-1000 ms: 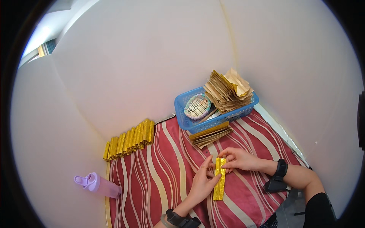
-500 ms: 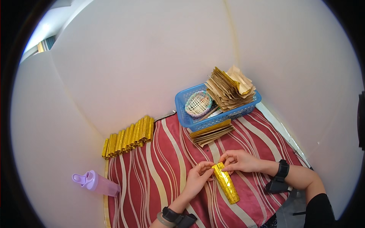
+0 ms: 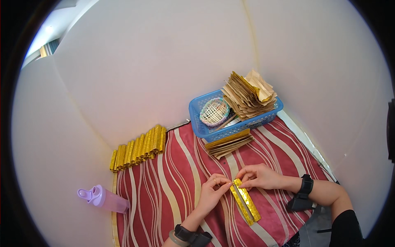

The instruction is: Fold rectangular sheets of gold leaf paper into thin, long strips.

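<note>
A narrow folded strip of shiny gold paper [image 3: 247,201] lies slantwise on the striped cloth, with a dark lengthwise gap between its two folded sides. My left hand [image 3: 212,192] pinches the left side at its far end with thumb and forefinger. On the other side of the gap, my right hand [image 3: 258,176] pinches the far right corner, its fingers curled. The fingertips of both hands almost meet at that end. Just beyond them lies a small stack of folded brown-and-gold paper [image 3: 229,144].
A blue plastic basket [image 3: 198,131] at the back holds a thick stack of brown-and-gold papers [image 3: 247,99] and a small woven basket [image 3: 214,112]. Rolled gold paper pieces [image 3: 140,147] stand in a row at the left. A purple bottle [image 3: 108,199] is at the left edge.
The two folded sides of the gold paper have been drawn apart, and a dark gap now runs along its middle. My hands have shifted only slightly.
</note>
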